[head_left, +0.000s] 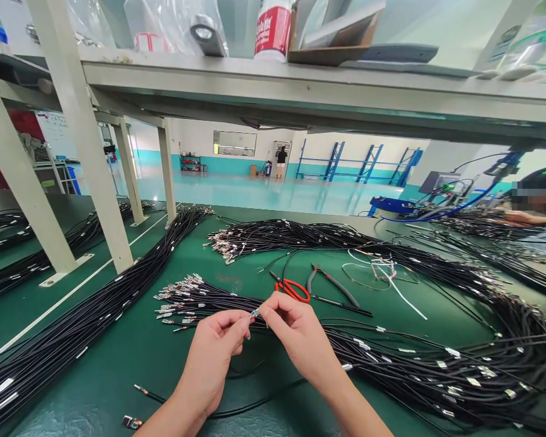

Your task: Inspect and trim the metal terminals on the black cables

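Note:
My left hand [216, 352] and my right hand [300, 334] meet above the table. Both are closed in a pinch, thumb against fingertips, on a small connector end [255, 313] of a cable. Its fine detail is too small to make out. Directly behind my fingers lies a bundle of black cables [227, 301] with bare metallic ends [179, 297] fanned out to the left. Below my left hand, a loose black cable [155, 396] and a metal plug [131, 422] rest on the green table mat [86, 370].
Red-handled scissors [295, 290], grey-handled pliers [334, 284] and a thin black tool [343, 305] lie beyond my right hand. More cable bundles [118, 297] run left and right. A metal shelf [273, 85] spans overhead on posts [91, 139]. Another person [537, 203] works at far right.

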Available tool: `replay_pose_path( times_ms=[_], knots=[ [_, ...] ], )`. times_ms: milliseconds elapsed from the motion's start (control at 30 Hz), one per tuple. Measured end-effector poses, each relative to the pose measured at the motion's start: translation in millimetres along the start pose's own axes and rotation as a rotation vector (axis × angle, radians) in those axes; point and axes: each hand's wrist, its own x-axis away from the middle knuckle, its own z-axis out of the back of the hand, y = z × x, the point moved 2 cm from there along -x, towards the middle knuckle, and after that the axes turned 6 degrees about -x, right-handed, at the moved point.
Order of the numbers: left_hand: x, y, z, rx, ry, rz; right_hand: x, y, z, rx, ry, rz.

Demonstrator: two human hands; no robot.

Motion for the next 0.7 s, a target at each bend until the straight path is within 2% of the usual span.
replay_pose_path(
  times_ms=[333,700],
  knots=[
    [-0.3,0.1,0.8,0.023,0.018,0.017,1.3,3.8,-2.4,0.031,-0.010,-0.007],
    [2.5,8.4,3.0,-0.202,-0.008,0.043,2.1,-1.1,-0.2,0.088,0.000,-0.010]
  ],
)
